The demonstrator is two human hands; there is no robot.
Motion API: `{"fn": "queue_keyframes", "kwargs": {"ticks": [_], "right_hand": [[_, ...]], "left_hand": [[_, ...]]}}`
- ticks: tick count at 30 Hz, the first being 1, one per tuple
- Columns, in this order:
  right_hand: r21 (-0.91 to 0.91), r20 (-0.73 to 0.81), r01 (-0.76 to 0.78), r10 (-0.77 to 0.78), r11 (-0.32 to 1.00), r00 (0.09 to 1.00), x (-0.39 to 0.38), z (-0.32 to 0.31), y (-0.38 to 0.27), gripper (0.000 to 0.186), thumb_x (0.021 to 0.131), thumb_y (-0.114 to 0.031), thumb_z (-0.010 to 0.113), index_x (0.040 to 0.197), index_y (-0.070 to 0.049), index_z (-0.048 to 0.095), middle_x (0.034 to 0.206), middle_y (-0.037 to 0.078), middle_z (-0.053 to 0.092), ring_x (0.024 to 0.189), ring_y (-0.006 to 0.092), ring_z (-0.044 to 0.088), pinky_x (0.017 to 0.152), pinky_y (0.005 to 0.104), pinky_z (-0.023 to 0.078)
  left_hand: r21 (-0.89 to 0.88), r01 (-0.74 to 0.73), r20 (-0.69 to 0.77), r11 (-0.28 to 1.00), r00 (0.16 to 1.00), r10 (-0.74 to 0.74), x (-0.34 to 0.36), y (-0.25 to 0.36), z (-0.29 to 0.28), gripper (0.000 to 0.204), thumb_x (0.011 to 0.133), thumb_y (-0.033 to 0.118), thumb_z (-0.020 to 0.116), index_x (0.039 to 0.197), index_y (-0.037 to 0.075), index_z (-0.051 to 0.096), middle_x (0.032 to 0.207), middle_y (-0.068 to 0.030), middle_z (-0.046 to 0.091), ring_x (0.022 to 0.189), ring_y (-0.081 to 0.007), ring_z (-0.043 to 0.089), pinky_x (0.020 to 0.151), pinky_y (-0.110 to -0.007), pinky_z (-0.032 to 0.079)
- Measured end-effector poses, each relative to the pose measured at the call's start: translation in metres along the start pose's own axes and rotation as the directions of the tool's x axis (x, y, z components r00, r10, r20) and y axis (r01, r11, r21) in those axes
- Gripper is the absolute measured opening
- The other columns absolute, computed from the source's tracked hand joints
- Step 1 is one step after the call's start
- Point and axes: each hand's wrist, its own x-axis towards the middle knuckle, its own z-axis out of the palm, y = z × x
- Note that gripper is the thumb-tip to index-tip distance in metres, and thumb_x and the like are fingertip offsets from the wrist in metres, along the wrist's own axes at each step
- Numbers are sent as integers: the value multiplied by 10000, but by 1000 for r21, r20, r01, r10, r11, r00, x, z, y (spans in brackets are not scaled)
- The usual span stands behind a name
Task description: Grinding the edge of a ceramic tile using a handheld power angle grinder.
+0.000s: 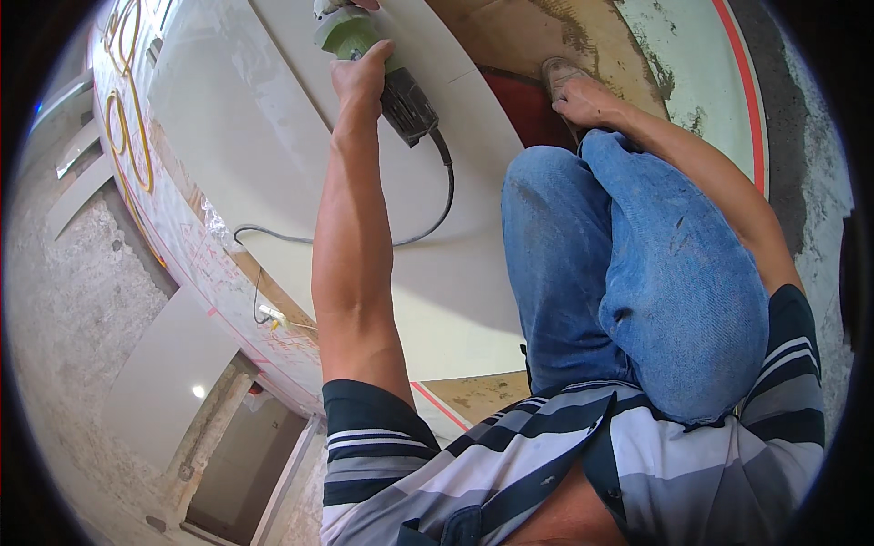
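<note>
My left hand [364, 77] is closed around the body of a green and black angle grinder [405, 100], its thumb lying across the green part. The grinder is over a large pale slab [437, 300], and whether it touches the slab is unclear. A black cord [448, 187] runs from its back end and loops across the slab, passing behind my left forearm. At the top edge, part of another person's hand [366, 4] shows by the grinder's front. My right hand [590, 100] is closed beside my dusty brown shoe [563, 75]; what its fingers hold, if anything, is hidden.
A second pale slab [228, 82] lies along the left. Yellow cord [116, 127] hangs in loops further left. A white connector [271, 315] rests by the slab's edge. Brown board [510, 36] and a green-white strip with a red stripe [742, 64] lie to the right.
</note>
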Motion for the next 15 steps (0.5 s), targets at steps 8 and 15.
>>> {"fn": "queue_keyframes", "kwargs": {"ticks": [8,15], "right_hand": [[-14,29,-28,28,1000,999,-2,-3,-2,357,804,-302,548,913,5,694,1029,248,630,1012,390,587,887,438,457],[-16,22,-11,11,1000,1000,3,3,5,371,818,-313,545,933,10,687,1031,245,631,1007,393,591,884,456,459]], "left_hand": [[30,-24,-16,999,1000,25,-10,1,2,401,647,172,774,911,-91,625,851,-136,647,728,-212,630,665,-345,514],[54,-64,4,996,998,64,-10,-1,2,428,695,141,766,996,-107,589,868,-133,632,701,-225,635,625,-342,537]]}}
